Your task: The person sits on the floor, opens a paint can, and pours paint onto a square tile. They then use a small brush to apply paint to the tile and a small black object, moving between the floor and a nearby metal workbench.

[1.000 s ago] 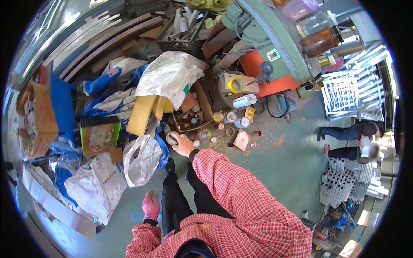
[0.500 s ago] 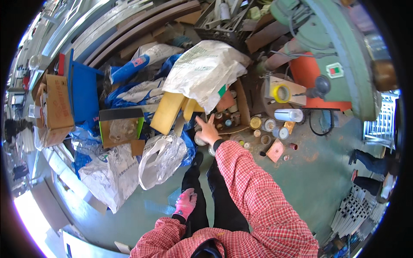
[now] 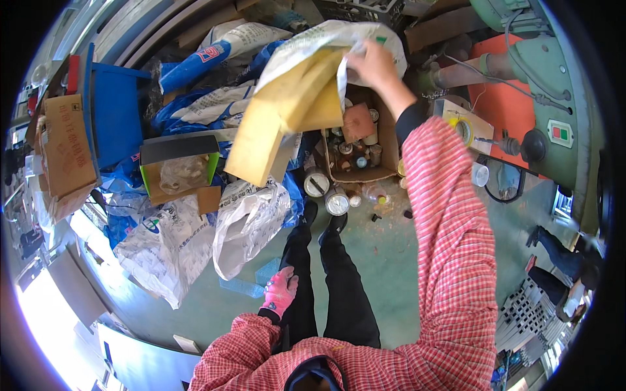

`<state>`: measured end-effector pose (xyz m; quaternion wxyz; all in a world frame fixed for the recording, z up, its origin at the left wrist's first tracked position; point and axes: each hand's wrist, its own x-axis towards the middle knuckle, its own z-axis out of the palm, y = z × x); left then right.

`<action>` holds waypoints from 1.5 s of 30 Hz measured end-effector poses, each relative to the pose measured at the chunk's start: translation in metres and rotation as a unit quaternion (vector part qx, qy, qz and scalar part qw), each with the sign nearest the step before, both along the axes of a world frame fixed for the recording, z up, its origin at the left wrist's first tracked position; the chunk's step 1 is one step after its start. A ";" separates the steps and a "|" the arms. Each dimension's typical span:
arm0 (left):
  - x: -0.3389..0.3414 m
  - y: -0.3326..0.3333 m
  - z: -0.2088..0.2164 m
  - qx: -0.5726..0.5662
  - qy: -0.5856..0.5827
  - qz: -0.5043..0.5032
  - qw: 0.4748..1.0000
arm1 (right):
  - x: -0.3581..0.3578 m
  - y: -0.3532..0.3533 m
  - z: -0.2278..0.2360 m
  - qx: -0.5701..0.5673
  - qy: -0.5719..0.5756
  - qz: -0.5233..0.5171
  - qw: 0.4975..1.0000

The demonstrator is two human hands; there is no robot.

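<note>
R hand, bare, is up over the far end of the open box, fingers closed on the edge of a white sack. Sack lies across the box's far side & runs out to its left; yellow slabs stick out of it, left of the box.

L hand, in a pink glove, is well below & left of the box, nr the L thigh; fingers look curled, can't tell if they grip anything or touch the leg.

Inside the box: jars plus a pinkish block. Round tin & 2nd tin sit just off the box's near L corner. Crumpled white bag is below-left of the box; black/green carton well to its left, blue board farther left. Orange panel & green machine are R of the box.
</note>
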<state>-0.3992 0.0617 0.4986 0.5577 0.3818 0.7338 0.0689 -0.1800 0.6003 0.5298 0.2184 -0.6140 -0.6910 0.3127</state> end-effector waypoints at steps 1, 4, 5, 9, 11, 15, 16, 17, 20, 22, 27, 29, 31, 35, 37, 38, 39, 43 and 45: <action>-0.002 0.006 0.000 -0.008 0.001 -0.005 1.000 | 0.004 0.021 0.007 -0.042 0.012 -0.028 0.999; 0.002 0.046 0.016 0.008 0.007 -0.028 1.000 | 0.012 0.041 0.008 -0.077 0.218 0.021 0.973; 0.001 0.050 0.012 0.009 0.008 -0.028 1.000 | 0.001 0.038 0.009 -0.125 0.257 0.046 0.957; -0.003 0.046 -0.024 -0.014 -0.007 -0.012 1.000 | -0.008 0.013 -0.024 -0.110 0.226 0.162 0.954; -0.005 0.039 -0.046 -0.024 -0.004 -0.014 1.000 | -0.016 -0.010 -0.052 -0.111 0.178 0.146 0.967; 0.004 0.061 -0.044 0.071 0.051 -0.142 0.986 | -0.037 -0.082 -0.089 -0.048 0.122 0.130 0.983; 0.007 0.063 -0.046 0.068 0.056 -0.167 0.982 | -0.043 -0.102 -0.091 -0.049 0.125 0.113 0.984; 0.009 0.061 -0.046 0.064 0.063 -0.192 0.977 | -0.050 -0.123 -0.090 -0.051 0.130 0.095 0.986; 0.015 0.053 -0.060 0.068 0.067 -0.268 0.959 | -0.061 -0.172 -0.099 0.030 0.203 0.008 0.979; 0.017 0.046 -0.070 0.082 0.080 -0.326 0.938 | -0.061 -0.198 -0.111 0.075 0.305 -0.036 0.949; 0.019 0.036 -0.091 0.096 0.097 -0.336 0.932 | -0.030 -0.244 -0.145 0.041 0.337 -0.267 0.902; 0.022 0.047 -0.091 0.087 0.087 -0.346 0.930 | -0.008 -0.253 -0.184 -0.044 0.362 -0.379 0.850; 0.029 0.064 -0.091 0.094 0.071 -0.366 0.923 | 0.016 -0.262 -0.258 -0.049 0.325 -0.443 0.834; 0.036 0.081 -0.092 0.076 0.065 -0.355 0.930 | 0.047 -0.259 -0.348 -0.094 0.124 -0.506 0.848; 0.037 0.085 -0.094 0.075 0.062 -0.357 0.929 | 0.076 -0.253 -0.375 -0.170 0.114 -0.539 0.817; 0.038 0.088 -0.095 0.077 0.056 -0.360 0.928 | 0.098 -0.258 -0.405 -0.190 0.066 -0.503 0.840; 0.038 0.090 -0.097 0.078 0.057 -0.358 0.929 | 0.104 -0.257 -0.409 -0.140 -0.015 -0.460 0.877; 0.048 0.105 -0.095 0.040 0.066 -0.345 0.935 | 0.128 -0.243 -0.419 -0.167 -0.234 -0.260 0.922; 0.052 0.112 -0.095 0.046 0.061 -0.349 0.934 | 0.137 -0.242 -0.440 -0.132 -0.301 -0.202 0.923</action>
